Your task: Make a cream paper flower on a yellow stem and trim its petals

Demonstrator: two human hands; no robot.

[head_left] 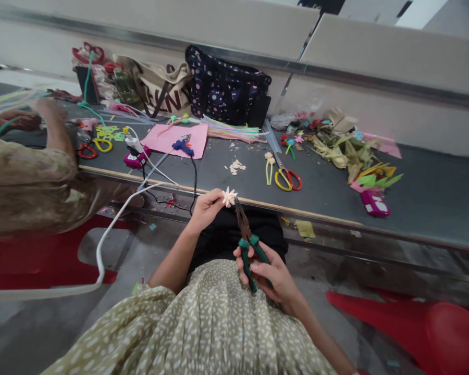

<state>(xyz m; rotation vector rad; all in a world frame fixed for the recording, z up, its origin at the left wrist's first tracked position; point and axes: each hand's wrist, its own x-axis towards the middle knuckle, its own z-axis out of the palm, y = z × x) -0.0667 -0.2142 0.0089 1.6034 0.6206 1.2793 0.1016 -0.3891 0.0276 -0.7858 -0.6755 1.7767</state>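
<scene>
Between the fingertips of my left hand (208, 207) is a small cream-white flower (230, 197) with pointed petals, held near the table's front edge. My right hand (271, 273) is closed round the green handles of long-nose pliers (243, 224). The plier tips reach up to the right side of the flower; whether they grip a petal is too small to tell. Beyond my hands on the dark table (226, 182) lies a little heap of cream scraps (236, 166). Two finished-looking cream flowers on pale green stems (269, 167) lie to its right.
Red-and-yellow scissors (288, 177) lie right of the stems. A blue glue gun (183, 146) rests on pink paper (154, 138), its cord hanging over the edge. Dried husks (338, 148) and a magenta box (375, 203) are at right. A co-worker's arm (57, 125) is at left, by a white cable (101, 250).
</scene>
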